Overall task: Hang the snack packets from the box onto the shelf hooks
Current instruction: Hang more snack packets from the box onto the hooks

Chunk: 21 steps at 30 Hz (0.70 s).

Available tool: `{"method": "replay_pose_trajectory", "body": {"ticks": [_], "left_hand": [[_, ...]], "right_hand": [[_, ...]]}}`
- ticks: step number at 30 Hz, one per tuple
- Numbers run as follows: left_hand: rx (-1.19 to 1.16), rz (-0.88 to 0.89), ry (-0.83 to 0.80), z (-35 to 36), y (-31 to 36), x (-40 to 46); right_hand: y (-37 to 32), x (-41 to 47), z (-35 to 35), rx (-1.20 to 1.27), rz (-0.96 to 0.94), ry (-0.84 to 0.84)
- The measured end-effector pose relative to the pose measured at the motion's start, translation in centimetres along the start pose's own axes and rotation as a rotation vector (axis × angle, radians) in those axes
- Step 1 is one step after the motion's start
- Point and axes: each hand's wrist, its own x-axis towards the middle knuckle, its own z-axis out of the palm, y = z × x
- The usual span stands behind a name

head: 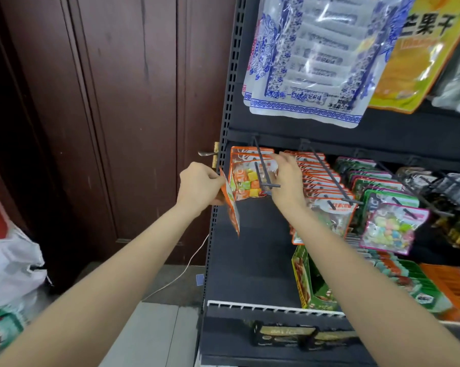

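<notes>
the left hand (198, 185) pinches a loose snack packet (230, 201) by its top edge; the packet is thin, glossy orange plastic seen almost edge-on, hanging down from the fingers just left of the leftmost hook (263, 169). the right hand (287, 178) reaches in from the right of that hook, fingers curled onto the hung packets (247, 176) there, which have an orange border and a clear window showing small square candies in yellow, green and orange. the hook is a dark, straight double metal prong jutting from the black perforated shelf (229, 102). to the right, a dense row of orange packets (319, 176) fills the next hook, then green and pink packets (390, 215) with pastel sweets. above hang large shiny bags (311, 62) with blue-and-white patterned borders. left of the shelf stands a dark reddish wooden door (104, 102) with a brass handle (209, 154).
</notes>
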Motion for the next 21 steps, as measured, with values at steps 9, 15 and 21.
{"method": "replay_pose_trajectory", "body": {"ticks": [9,15,21], "left_hand": [[-0.193,-0.129,-0.089,2.6,0.1,-3.4],[-0.093,0.124,-0.045,3.4,0.1,-5.2],[0.139,0.288,-0.248,2.0,-2.7,-4.7]], "right_hand": [[1.2,-10.5,-2.1,0.196,-0.088,-0.445],[1.1,-10.9,-1.2,0.343,-0.048,-0.052],[1.5,-10.1,-1.8,0.706,0.037,-0.006]]}}
